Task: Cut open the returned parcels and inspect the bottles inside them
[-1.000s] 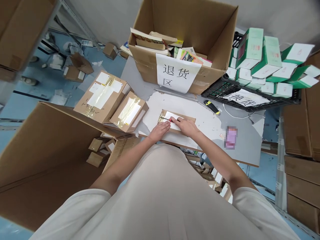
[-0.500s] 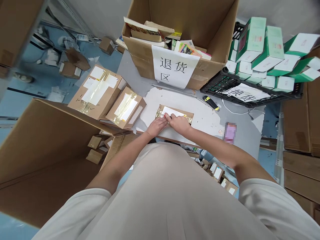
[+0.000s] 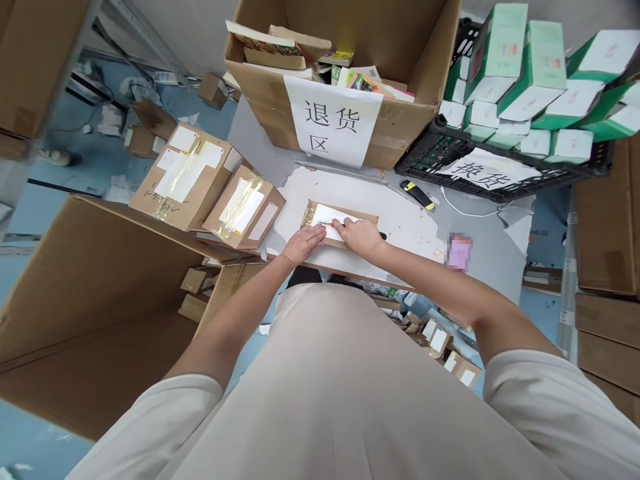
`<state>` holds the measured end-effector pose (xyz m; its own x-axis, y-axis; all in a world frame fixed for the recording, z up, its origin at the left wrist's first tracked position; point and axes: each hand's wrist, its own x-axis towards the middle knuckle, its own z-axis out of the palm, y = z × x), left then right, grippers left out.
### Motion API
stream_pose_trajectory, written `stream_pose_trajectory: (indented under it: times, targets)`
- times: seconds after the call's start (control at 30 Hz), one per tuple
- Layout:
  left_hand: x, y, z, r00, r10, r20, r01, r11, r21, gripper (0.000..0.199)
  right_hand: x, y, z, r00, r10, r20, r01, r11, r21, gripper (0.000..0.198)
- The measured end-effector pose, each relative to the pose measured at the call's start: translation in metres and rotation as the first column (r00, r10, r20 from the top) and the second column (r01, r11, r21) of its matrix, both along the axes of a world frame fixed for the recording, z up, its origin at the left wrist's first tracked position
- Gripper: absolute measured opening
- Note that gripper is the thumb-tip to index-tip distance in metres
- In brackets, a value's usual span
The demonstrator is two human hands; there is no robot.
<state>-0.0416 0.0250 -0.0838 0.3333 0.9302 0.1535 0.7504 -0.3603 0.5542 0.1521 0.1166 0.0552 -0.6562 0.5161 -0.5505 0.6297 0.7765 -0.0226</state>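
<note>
A small flat cardboard parcel [image 3: 370, 217] with a white label [image 3: 327, 215] and clear tape at its left end lies on the worktable in front of me. My left hand [image 3: 303, 245] rests at its front left corner, fingers stretched out flat. Over the label, my right hand [image 3: 359, 237] is closed around a slim dark tool [image 3: 383, 236]. Its black end sticks out on the right of the hand, and a thin dark line shows on the label by the fingertips. Most of the tool is hidden, so its kind is unclear.
A large carton [image 3: 400, 137] of books stands behind, beside a black crate [image 3: 425, 157] of green-and-white boxes. A black-and-yellow cutter [image 3: 418, 195] lies near the crate. Two taped boxes [image 3: 245, 208] are at left, above an open carton [image 3: 100, 280]. A pixelated pink item [image 3: 459, 253] lies right.
My left hand has drawn a little away from the right hand, toward the front left. A dark line and the tool's black end now show beside my right hand.
</note>
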Motion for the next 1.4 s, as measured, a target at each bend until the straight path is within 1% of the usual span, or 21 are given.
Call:
stream_pose_trajectory:
  times: [0.13,0.23,0.53,0.57,0.63,0.67,0.7,0.73,0.77,0.8,0.83,0.87,0.9,0.93,0.97,1.03,1.13,1.2,1.3,1.33,1.4]
  targets:
    - [0.002,-0.003,0.000,1.000,0.020,-0.007,-0.019,1.000,0.007,0.038,0.055,0.001,0.011,0.993,-0.056,0.104,0.054,0.998,0.025,0.052]
    - [0.003,-0.003,0.000,0.999,0.028,-0.018,-0.028,1.000,0.001,0.039,0.090,-0.005,0.015,0.989,-0.090,0.119,0.082,0.994,0.075,0.057]
    - [0.004,-0.006,0.000,0.999,0.034,-0.031,-0.034,0.999,0.012,0.038,0.123,-0.025,0.019,0.980,-0.176,0.094,0.163,0.977,0.137,0.060]
    - [0.005,-0.006,0.003,0.999,0.033,-0.042,-0.032,0.999,0.019,0.037,0.130,-0.029,0.019,0.976,-0.202,0.085,0.190,0.973,0.131,0.061]
    - [0.007,-0.007,0.010,0.997,0.036,-0.073,-0.034,0.999,0.028,0.036,0.144,-0.039,0.015,0.951,-0.306,0.033,0.301,0.948,0.104,0.059]
    - [0.008,-0.006,0.015,0.995,0.037,-0.090,-0.034,0.999,0.027,0.035,0.150,-0.045,0.012,0.925,-0.380,-0.022,0.381,0.921,0.080,0.056]
    - [0.009,-0.004,0.021,0.994,0.036,-0.106,-0.033,0.999,0.023,0.035,0.156,-0.051,0.009,0.879,-0.467,-0.099,0.473,0.880,0.047,0.054]
    - [0.009,-0.001,0.027,0.993,0.027,-0.118,-0.025,1.000,0.017,0.034,0.159,-0.056,0.004,0.808,-0.560,-0.185,0.568,0.823,-0.007,0.053]
    - [0.009,0.003,0.033,0.992,0.011,-0.126,-0.009,1.000,0.014,0.033,0.161,-0.061,-0.002,0.710,-0.655,-0.259,0.657,0.748,-0.092,0.055]
    - [0.008,0.009,0.039,0.992,-0.008,-0.129,0.010,1.000,0.017,0.033,0.161,-0.065,-0.008,0.592,-0.745,-0.308,0.723,0.660,-0.206,0.058]
    - [0.006,0.015,0.044,0.991,-0.025,-0.131,0.029,0.999,0.027,0.036,0.158,-0.068,-0.015,0.465,-0.824,-0.324,0.757,0.560,-0.336,0.063]
    - [0.003,0.021,0.048,0.991,-0.033,-0.132,0.039,0.998,0.042,0.045,0.154,-0.071,-0.022,0.342,-0.885,-0.316,0.760,0.458,-0.461,0.069]
    - [0.001,0.028,0.051,0.990,-0.030,-0.134,0.037,0.998,0.052,0.059,0.147,-0.073,-0.029,0.234,-0.925,-0.298,0.736,0.369,-0.568,0.074]
    - [-0.002,0.034,0.053,0.990,-0.018,-0.139,0.026,0.998,0.052,0.077,0.140,-0.074,-0.035,0.150,-0.947,-0.284,0.699,0.305,-0.647,0.078]
    - [-0.005,0.038,0.053,0.989,-0.002,-0.147,0.008,0.999,0.038,0.094,0.133,-0.075,-0.041,0.085,-0.955,-0.284,0.663,0.267,-0.700,0.080]
    - [-0.010,0.045,0.052,0.985,0.013,-0.171,-0.018,0.999,-0.028,0.118,0.121,-0.079,-0.048,-0.004,-0.953,-0.304,0.617,0.237,-0.750,0.082]
    - [-0.015,0.046,0.048,0.982,0.001,-0.190,-0.025,0.992,-0.123,0.129,0.115,-0.085,-0.049,-0.060,-0.952,-0.301,0.591,0.209,-0.779,0.080]
    - [-0.016,0.045,0.046,0.984,0.001,-0.176,-0.027,0.989,-0.147,0.128,0.117,-0.088,-0.045,-0.047,-0.956,-0.290,0.592,0.207,-0.779,0.079]
    - [-0.017,0.047,0.044,0.992,-0.009,-0.129,-0.010,0.989,-0.149,0.127,0.119,-0.084,-0.038,0.006,-0.966,-0.258,0.594,0.211,-0.776,0.077]
    - [-0.017,0.049,0.043,0.993,-0.015,-0.113,-0.002,0.989,-0.147,0.128,0.119,-0.081,-0.035,0.015,-0.973,-0.232,0.583,0.197,-0.788,0.078]
    - [-0.017,0.052,0.042,0.996,-0.016,-0.086,0.003,0.990,-0.144,0.127,0.117,-0.075,-0.030,0.013,-0.986,-0.165,0.547,0.145,-0.825,0.080]
